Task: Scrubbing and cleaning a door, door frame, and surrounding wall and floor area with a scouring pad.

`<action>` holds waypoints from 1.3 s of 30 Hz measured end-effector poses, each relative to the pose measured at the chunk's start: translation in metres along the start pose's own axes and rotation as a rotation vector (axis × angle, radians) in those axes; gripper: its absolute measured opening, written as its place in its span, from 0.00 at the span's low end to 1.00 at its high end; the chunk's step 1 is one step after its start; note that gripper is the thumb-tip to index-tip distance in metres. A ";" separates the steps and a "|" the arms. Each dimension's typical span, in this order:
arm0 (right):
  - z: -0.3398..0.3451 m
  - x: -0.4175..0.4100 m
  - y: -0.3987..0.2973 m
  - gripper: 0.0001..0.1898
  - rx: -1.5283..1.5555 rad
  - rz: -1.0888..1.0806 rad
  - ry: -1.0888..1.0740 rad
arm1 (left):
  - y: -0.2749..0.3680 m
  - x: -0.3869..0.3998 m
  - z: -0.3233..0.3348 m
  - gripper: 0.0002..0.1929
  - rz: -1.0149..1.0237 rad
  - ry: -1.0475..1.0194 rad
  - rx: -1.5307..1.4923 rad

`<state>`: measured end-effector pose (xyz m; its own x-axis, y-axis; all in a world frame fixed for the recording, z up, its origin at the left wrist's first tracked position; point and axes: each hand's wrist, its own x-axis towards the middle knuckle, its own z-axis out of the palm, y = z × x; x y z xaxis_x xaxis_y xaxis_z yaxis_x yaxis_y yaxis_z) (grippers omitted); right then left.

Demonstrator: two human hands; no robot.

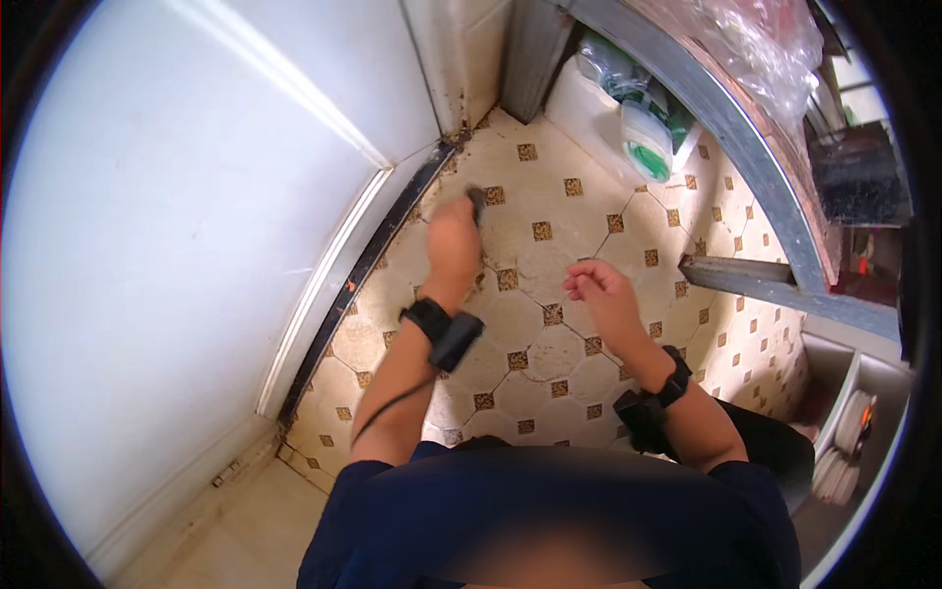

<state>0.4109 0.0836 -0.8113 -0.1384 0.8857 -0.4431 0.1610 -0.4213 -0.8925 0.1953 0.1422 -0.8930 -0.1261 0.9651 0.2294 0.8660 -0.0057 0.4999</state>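
My left hand (pixel 454 243) is closed around a small dark object (pixel 477 205), blurred and mostly hidden by the fingers. It is low over the patterned tile floor (pixel 557 353), near the dark sill strip (pixel 366 266) of the white door (pixel 206 258). Brown dirt (pixel 482 274) marks the tiles beside that hand. To the right, my right hand (pixel 600 298) hovers above the tiles with its fingers loosely curled together and nothing visible in them. Each wrist wears a black strap with a dark box attached.
A curved metal-edged table (pixel 743 96) with clear plastic film (pixel 780 59) on top overhangs the right side. Its metal legs reach the floor. Beneath stands a white container (pixel 592 110) with plastic bags (pixel 647 140). A divided bin (pixel 846 390) sits at lower right.
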 end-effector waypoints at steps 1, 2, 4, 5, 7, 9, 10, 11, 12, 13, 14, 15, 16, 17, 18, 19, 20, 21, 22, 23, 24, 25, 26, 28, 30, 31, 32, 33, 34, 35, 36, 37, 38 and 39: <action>-0.010 -0.002 -0.001 0.08 0.038 -0.024 0.055 | 0.001 0.026 -0.006 0.02 0.046 -0.024 0.051; -0.019 -0.006 0.001 0.08 0.044 -0.026 0.071 | -0.002 0.051 -0.009 0.02 0.088 -0.042 0.103; -0.029 -0.015 0.010 0.08 0.070 0.007 0.081 | -0.009 0.091 0.001 0.02 0.211 -0.053 0.134; -0.034 -0.021 0.015 0.08 0.087 0.048 0.093 | -0.015 0.105 0.010 0.02 0.221 -0.063 0.127; -0.036 -0.026 0.016 0.08 0.076 0.060 0.117 | -0.024 0.118 0.036 0.03 0.207 -0.179 0.347; -0.035 -0.025 0.016 0.08 0.065 0.077 0.155 | -0.028 0.113 0.051 0.04 0.162 -0.094 0.244; -0.035 -0.023 0.015 0.08 0.077 0.074 0.140 | -0.028 0.107 0.050 0.04 0.218 -0.088 0.240; -0.039 -0.025 0.015 0.08 0.087 0.073 0.118 | -0.027 0.096 0.047 0.04 0.268 -0.081 0.237; -0.039 -0.024 0.013 0.08 0.092 0.075 0.124 | -0.037 0.084 0.036 0.05 0.315 -0.076 0.203; -0.039 -0.023 0.012 0.08 0.139 0.047 0.138 | -0.047 0.070 0.029 0.05 0.363 -0.071 0.169; -0.035 -0.024 0.012 0.09 0.191 0.019 0.141 | -0.055 0.053 0.021 0.06 0.303 -0.156 0.240; -0.031 -0.023 0.013 0.09 0.205 0.012 0.129 | -0.067 0.036 0.010 0.07 0.238 -0.231 0.320; -0.031 -0.020 0.015 0.09 0.198 0.029 0.137 | -0.075 0.016 0.002 0.07 0.215 -0.253 0.330; -0.026 -0.017 0.017 0.09 0.197 0.045 0.135 | -0.083 -0.007 -0.007 0.08 0.186 -0.274 0.351; -0.019 -0.016 0.015 0.09 0.222 0.034 0.094 | -0.092 -0.028 -0.019 0.06 0.203 -0.186 0.339; -0.016 -0.018 0.012 0.09 0.218 0.034 0.081 | -0.098 -0.047 -0.030 0.05 0.225 -0.101 0.321; -0.016 -0.017 0.010 0.09 0.213 0.036 0.073 | -0.102 -0.063 -0.043 0.05 0.196 -0.119 0.338; -0.015 -0.015 0.008 0.09 0.233 0.030 0.048 | -0.106 -0.078 -0.057 0.04 0.171 -0.139 0.351; -0.013 -0.015 0.006 0.09 0.220 0.030 0.032 | -0.110 -0.091 -0.069 0.05 0.110 -0.161 0.331; -0.012 -0.016 0.004 0.09 0.206 0.031 0.022 | -0.114 -0.100 -0.079 0.05 0.052 -0.185 0.308; -0.009 -0.015 0.001 0.09 0.207 0.022 0.013 | -0.116 -0.104 -0.089 0.03 -0.015 -0.217 0.312; -0.009 -0.013 0.000 0.09 0.229 0.018 0.005 | -0.119 -0.102 -0.093 0.03 -0.009 -0.216 0.334; -0.010 -0.011 0.000 0.08 0.219 0.007 0.006 | -0.121 -0.098 -0.092 0.02 -0.040 -0.250 0.327; -0.006 -0.011 -0.004 0.09 0.191 -0.013 0.015 | -0.104 -0.073 -0.091 0.01 -0.034 -0.246 0.313; -0.010 -0.012 0.004 0.09 0.203 -0.016 0.025 | -0.059 -0.029 -0.085 0.04 0.037 -0.249 0.325; -0.011 -0.015 0.006 0.09 0.196 -0.036 0.007 | -0.046 -0.003 -0.086 0.05 0.179 -0.217 0.342; -0.011 -0.019 0.006 0.09 0.206 -0.035 0.003 | -0.034 0.022 -0.084 0.06 0.319 -0.181 0.357; -0.012 -0.023 0.008 0.08 0.212 -0.011 0.024 | -0.019 0.046 -0.082 0.07 0.381 -0.195 0.429; -0.013 -0.027 0.009 0.08 0.216 0.012 0.050 | -0.009 0.067 -0.076 0.08 0.447 -0.206 0.496; -0.014 -0.030 0.012 0.08 0.223 0.010 0.053 | -0.012 0.086 -0.069 0.08 0.454 -0.208 0.499; -0.016 -0.033 0.016 0.08 0.231 0.029 0.062 | -0.015 0.104 -0.065 0.08 0.592 -0.231 0.602; -0.020 -0.035 0.019 0.08 0.237 0.051 0.080 | -0.016 0.113 -0.058 0.08 0.735 -0.254 0.695; -0.022 -0.036 0.020 0.08 0.240 0.052 0.089 | -0.017 0.110 -0.051 0.08 0.745 -0.256 0.690; -0.026 -0.036 0.020 0.08 0.225 0.035 0.108 | -0.026 0.103 -0.038 0.08 0.745 -0.270 0.686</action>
<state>0.4441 0.0483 -0.8106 -0.0296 0.8803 -0.4735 -0.0591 -0.4744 -0.8783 0.1414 0.2321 -0.8506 0.5907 0.8054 0.0486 0.7796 -0.5542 -0.2918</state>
